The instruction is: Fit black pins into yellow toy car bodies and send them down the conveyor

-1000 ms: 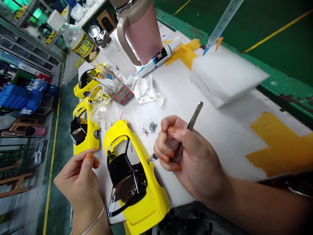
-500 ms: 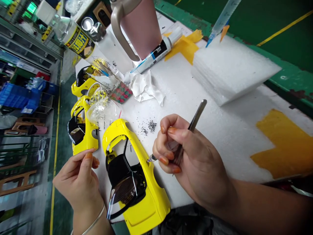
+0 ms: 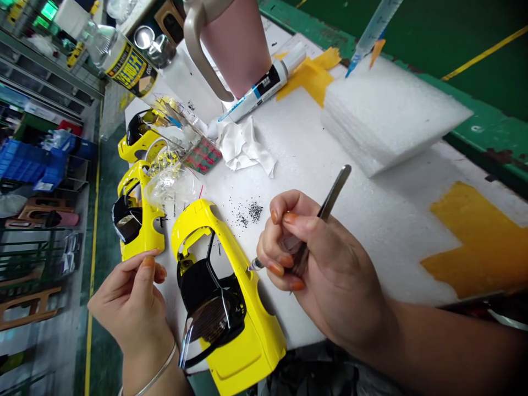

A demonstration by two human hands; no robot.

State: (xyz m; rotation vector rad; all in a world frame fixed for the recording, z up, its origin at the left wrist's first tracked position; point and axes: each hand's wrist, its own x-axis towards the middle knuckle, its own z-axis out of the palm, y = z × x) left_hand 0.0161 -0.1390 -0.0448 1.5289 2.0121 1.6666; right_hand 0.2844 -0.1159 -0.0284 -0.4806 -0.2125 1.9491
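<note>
My right hand [image 3: 325, 264] is closed round metal tweezers [image 3: 335, 192], whose upper end sticks up past the thumb. From the same fingers a slim tool with a narrow tip [image 3: 254, 265] points at the side of a yellow toy car body [image 3: 247, 352]; I cannot tell whether it touches. The body lies on the white table with black trim and a clear windshield [image 3: 202, 324]. Left of it, my left hand [image 3: 132, 302] is closed, thumb pressed to the fingers; anything in that pinch is hidden. Tiny black bits [image 3: 254, 211] lie scattered beyond the car body.
Two more yellow bodies [image 3: 150, 236] [image 3: 132, 146] stand at the left edge, near a clear plastic bag [image 3: 173, 184]. Behind are crumpled tissue [image 3: 245, 146], a marker tube [image 3: 264, 85], a pink mug [image 3: 239, 49] and a bottle [image 3: 132, 69]. White foam sheets [image 3: 400, 110] lie at right.
The whole view has shifted very slightly. Both hands keep their grip and their places by the car body, with no clear movement.
</note>
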